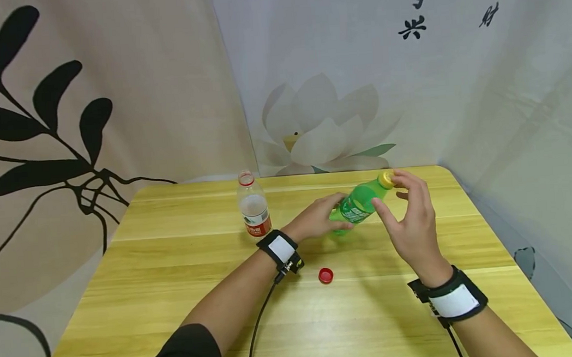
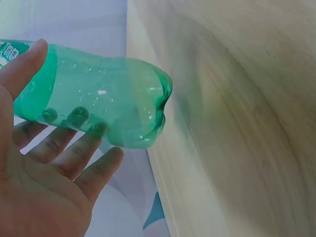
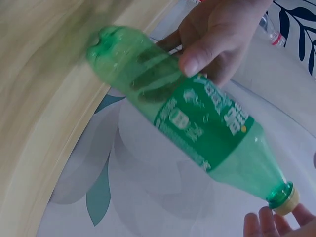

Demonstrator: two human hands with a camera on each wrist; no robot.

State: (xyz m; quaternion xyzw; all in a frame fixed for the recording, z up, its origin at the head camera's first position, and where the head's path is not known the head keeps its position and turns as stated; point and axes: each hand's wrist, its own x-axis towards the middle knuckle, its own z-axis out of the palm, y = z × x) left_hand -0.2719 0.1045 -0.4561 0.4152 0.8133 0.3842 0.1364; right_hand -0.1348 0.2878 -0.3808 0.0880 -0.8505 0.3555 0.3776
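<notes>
A green plastic bottle (image 1: 358, 204) with a yellow cap (image 1: 386, 180) is held tilted above the table, cap end up and to the right in the head view. My left hand (image 1: 320, 215) grips its lower half, thumb on one side and fingers round the other. My right hand (image 1: 414, 222) is beside the neck, fingertips (image 3: 266, 219) right at the cap. Its thumb (image 1: 383, 212) stands apart from the cap. The bottle's rounded base (image 2: 155, 106) shows in the left wrist view, with droplets on the plastic.
An uncapped clear bottle (image 1: 254, 205) with a red and white label stands upright left of my left hand. A red cap (image 1: 326, 275) lies on the wooden table (image 1: 174, 272) in front of me. Cables run from both wrist straps. A printed curtain (image 1: 172, 87) hangs behind the table.
</notes>
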